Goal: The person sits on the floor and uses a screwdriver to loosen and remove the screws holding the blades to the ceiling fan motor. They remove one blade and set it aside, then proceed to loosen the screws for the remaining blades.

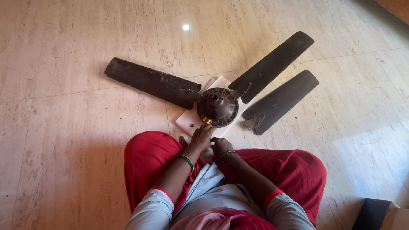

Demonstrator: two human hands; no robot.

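The fan motor (217,106) lies on the floor just ahead of my knees. My left hand (201,137), fingers loose and holding nothing, is nearer it than my curled, empty right hand (221,147).

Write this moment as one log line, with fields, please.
left hand: touching white sheet near fan motor | right hand: curled in lap | loose blade: detached, on floor

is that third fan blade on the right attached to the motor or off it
Off. The third blade lies loose on the floor, its bracket end clear of the motor hub, while the other two blades meet the hub.
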